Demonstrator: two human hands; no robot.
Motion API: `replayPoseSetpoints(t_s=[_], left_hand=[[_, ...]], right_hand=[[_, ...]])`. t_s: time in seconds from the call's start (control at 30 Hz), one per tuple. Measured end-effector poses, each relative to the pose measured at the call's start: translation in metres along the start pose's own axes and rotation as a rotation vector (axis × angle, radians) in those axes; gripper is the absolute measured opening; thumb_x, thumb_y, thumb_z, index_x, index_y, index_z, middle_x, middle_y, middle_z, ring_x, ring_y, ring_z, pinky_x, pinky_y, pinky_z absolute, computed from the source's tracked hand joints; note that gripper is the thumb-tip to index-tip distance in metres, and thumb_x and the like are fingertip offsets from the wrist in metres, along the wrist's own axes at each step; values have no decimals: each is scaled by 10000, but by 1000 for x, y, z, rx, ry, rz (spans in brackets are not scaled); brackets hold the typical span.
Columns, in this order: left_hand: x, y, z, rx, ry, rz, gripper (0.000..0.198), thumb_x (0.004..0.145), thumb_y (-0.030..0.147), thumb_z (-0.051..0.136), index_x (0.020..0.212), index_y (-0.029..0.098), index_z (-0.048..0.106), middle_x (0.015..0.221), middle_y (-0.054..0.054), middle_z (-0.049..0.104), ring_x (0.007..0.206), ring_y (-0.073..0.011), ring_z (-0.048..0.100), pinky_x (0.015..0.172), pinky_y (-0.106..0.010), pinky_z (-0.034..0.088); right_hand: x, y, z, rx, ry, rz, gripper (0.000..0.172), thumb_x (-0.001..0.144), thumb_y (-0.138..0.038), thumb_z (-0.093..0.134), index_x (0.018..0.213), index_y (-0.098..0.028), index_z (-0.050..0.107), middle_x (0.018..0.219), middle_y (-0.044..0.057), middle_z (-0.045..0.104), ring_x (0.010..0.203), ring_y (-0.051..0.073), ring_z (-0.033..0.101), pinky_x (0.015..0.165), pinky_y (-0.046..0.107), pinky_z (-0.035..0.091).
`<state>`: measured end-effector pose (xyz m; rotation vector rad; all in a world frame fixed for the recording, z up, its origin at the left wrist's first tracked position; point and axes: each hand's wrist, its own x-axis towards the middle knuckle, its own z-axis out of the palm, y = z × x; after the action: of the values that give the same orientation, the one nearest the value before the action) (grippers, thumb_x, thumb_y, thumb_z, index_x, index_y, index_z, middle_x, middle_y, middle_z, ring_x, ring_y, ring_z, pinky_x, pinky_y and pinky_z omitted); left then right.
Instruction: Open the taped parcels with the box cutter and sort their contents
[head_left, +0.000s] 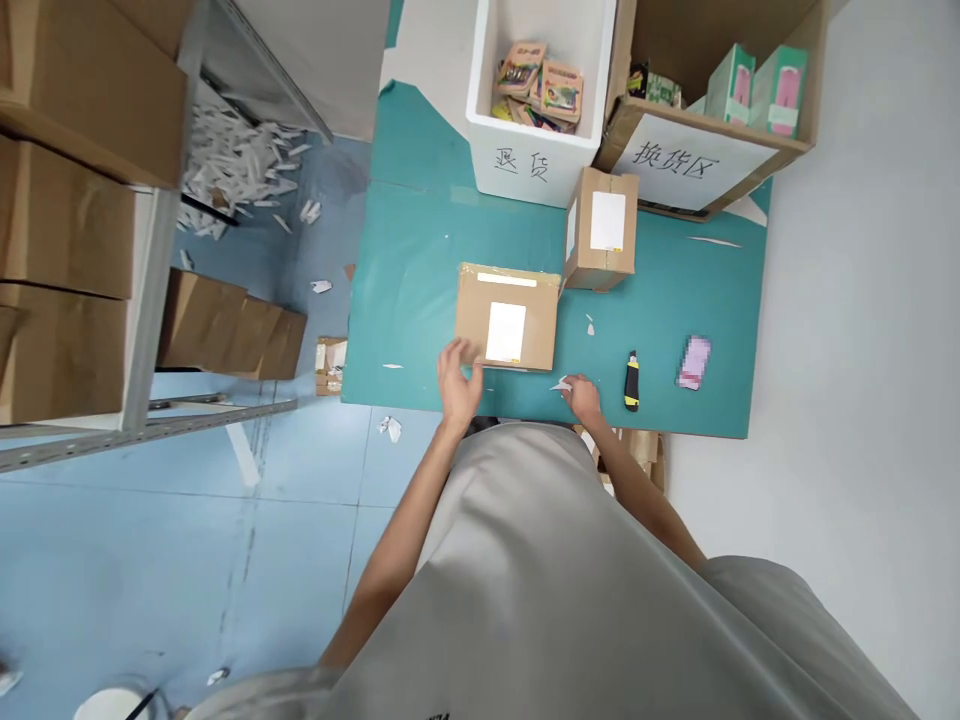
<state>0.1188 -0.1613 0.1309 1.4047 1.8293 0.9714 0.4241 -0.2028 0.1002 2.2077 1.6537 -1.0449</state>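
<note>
A brown cardboard box (470, 320) with a white label (506, 331) on top lies near the front of the green table (405, 300). At its lower left corner is my left hand (459, 384), fingers spread and slightly blurred; whether it touches the box I cannot tell. My right hand (583, 398) is closed in a pinch on a small white paper scrap (561, 384), just right of the box's front edge. Further right lie a yellow and black box cutter (632, 382) and a pink, blurred-out object (694, 361).
A taller carton (600, 262) stands behind the box. At the back are a white foam bin (487, 165) with small packs and a large open carton (757, 165) holding green boxes. Shelving (154, 290) with cartons stands left; paper scraps (240, 165) litter the floor.
</note>
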Motion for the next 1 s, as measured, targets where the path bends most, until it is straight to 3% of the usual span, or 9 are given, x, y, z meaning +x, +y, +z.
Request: replayPoseSetpoints(t_s=[0.13, 0.2, 0.27, 0.43, 0.57, 0.7, 0.8, 0.9, 1.0], left_hand=[[-5, 31, -9, -241, -364, 31, 553, 1010, 473, 802, 1497, 219, 740, 1565, -173, 714, 1419, -348, 717, 1189, -498, 629], [-9, 41, -16, -375, -596, -29, 615, 949, 504, 870, 1495, 238, 772, 1548, -155, 746, 1307, -352, 782, 1063, -467, 688], [-11, 44, -24, -466, -693, -112, 564, 941, 516, 865, 1417, 218, 829, 1422, -150, 819, 1174, -354, 829, 1006, -476, 702], [17, 9, -74, -493, -347, -213, 434, 936, 511, 839, 1171, 148, 882, 1115, -138, 888, 977, -320, 846, 963, -473, 708], [71, -50, -167, -322, 108, -227, 353, 961, 406, 796, 1175, 130, 847, 1078, -106, 878, 945, -259, 833, 978, -420, 706], [123, -105, -264, -68, 482, -235, 265, 1003, 217, 712, 1221, 95, 800, 1219, -142, 843, 1103, -246, 829, 1089, -400, 672], [152, -133, -297, 78, 609, -368, 301, 1001, 115, 686, 1296, 92, 741, 1370, -180, 798, 1312, -290, 783, 1243, -485, 595], [164, -141, -281, 131, 632, -443, 529, 927, 66, 752, 1446, 57, 645, 1593, -271, 665, 1577, -363, 615, 1393, -577, 421], [149, -126, -215, 30, 470, -420, 512, 928, 116, 771, 1427, 74, 664, 1537, -260, 714, 1448, -350, 719, 1319, -542, 521]], right_hand=[[-27, -30, -19, 166, 37, -154, 233, 1030, -282, 766, 1242, -236, 851, 1323, 93, 827, 1026, 254, 798, 993, 361, 625], [-42, -59, -26, 383, 68, -292, 219, 987, -341, 796, 1182, -251, 843, 1239, 63, 850, 915, 231, 782, 923, 359, 648], [-53, -95, -28, 560, 94, -385, 249, 977, -392, 782, 1184, -261, 824, 1184, 48, 857, 855, 218, 767, 863, 357, 662], [-60, -195, -20, 735, 67, -503, 466, 951, -473, 816, 1376, -285, 774, 1284, 68, 824, 900, 209, 785, 864, 359, 682], [-62, -240, -10, 779, -17, -615, 535, 996, -530, 790, 1472, -287, 761, 1312, 86, 829, 985, 214, 804, 959, 379, 681], [-55, -237, 6, 769, -83, -587, 404, 1026, -532, 748, 1305, -253, 837, 1190, 86, 872, 998, 231, 827, 961, 384, 677], [-43, -207, 20, 737, -98, -469, 334, 1005, -454, 761, 1246, -238, 847, 1173, 88, 885, 964, 242, 844, 953, 401, 683], [-34, -159, 23, 628, -74, -237, 187, 934, -389, 842, 1044, -239, 864, 1058, 77, 896, 992, 288, 854, 1035, 448, 668], [-32, -103, 14, 587, -11, 4, 256, 814, -416, 961, 801, -227, 789, 912, 128, 873, 1076, 398, 853, 1079, 521, 654]])
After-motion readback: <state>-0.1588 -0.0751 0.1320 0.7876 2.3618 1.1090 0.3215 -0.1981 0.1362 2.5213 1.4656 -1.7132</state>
